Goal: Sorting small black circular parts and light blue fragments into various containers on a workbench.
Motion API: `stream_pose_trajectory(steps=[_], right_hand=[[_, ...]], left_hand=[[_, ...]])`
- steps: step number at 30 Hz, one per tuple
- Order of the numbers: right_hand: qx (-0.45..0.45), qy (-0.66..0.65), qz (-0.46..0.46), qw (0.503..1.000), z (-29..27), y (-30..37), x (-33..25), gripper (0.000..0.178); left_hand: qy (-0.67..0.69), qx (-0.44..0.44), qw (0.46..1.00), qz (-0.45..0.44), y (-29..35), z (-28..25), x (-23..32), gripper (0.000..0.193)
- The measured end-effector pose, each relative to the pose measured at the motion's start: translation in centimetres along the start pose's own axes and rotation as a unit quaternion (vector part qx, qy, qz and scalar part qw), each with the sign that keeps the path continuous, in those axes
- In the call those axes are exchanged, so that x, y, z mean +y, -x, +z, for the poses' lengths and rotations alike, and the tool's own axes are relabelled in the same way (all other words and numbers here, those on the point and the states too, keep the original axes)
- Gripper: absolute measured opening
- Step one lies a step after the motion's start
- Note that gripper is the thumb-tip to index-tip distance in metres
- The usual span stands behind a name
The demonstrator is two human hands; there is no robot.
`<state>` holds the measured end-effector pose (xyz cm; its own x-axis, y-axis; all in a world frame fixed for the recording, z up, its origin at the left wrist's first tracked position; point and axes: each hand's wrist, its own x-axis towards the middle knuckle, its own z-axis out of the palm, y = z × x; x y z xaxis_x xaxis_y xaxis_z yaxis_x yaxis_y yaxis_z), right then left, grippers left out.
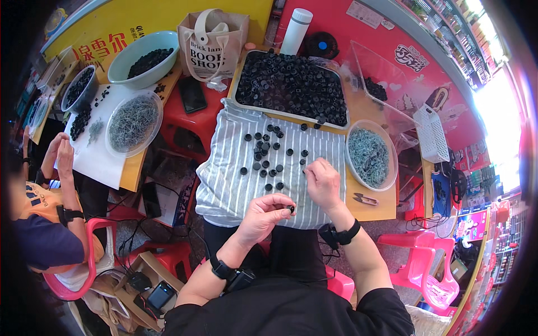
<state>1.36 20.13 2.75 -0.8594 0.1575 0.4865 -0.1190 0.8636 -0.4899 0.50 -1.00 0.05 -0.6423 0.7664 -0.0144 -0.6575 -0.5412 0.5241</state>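
Observation:
My left hand [264, 217] pinches a small black round cap [291, 209] between thumb and fingertips, just above the near edge of the striped cloth [221, 190]. To its right and a little farther off, my right hand [323, 182] is closed in a pinch over the cloth. Whatever lies between its fingertips is too small to make out. Several loose black caps [264, 148] lie scattered on the cloth beyond both hands. Behind them stands a white-rimmed tray [346, 115] heaped with the same black caps. A round clear tub [394, 168] of thin grey-green curly pieces sits right of my right hand.
Small thread snips [365, 199] lie at the table's right. Behind the tray stand a white bottle [296, 32] and a canvas bag [236, 33]. At left, another person's hands [60, 154] are over a table with a green basin [115, 70]. A pink stool [414, 252] stands right.

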Motion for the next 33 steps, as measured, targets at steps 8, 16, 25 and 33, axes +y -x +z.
stream_pose_trajectory(steps=[8, 16, 25, 33], right_hand=[[-0.042, 0.05, -0.025, 0.998, -0.9, -0.1, -0.9, 0.013], [-0.072, 0.04, -0.083, 0.993, -2.0, 0.0, -2.6, 0.023], [-0.095, -0.044, 0.0, 0.995, -3.1, 3.9, -3.6, 0.015], [-0.037, -0.012, -0.047, 0.998, -2.4, 5.2, -3.5, 0.016]], left_hand=[[-0.002, 0.001, 1.0, 0.012, 0.1, 0.1, -0.1, 0.02], [0.003, 0.009, 1.0, 0.0, 0.2, -0.2, -0.4, 0.021], [0.032, 0.05, 0.998, 0.001, -0.6, -0.2, 0.1, 0.022], [0.031, 0.055, 0.998, 0.003, -0.2, 0.0, 0.3, 0.022]])
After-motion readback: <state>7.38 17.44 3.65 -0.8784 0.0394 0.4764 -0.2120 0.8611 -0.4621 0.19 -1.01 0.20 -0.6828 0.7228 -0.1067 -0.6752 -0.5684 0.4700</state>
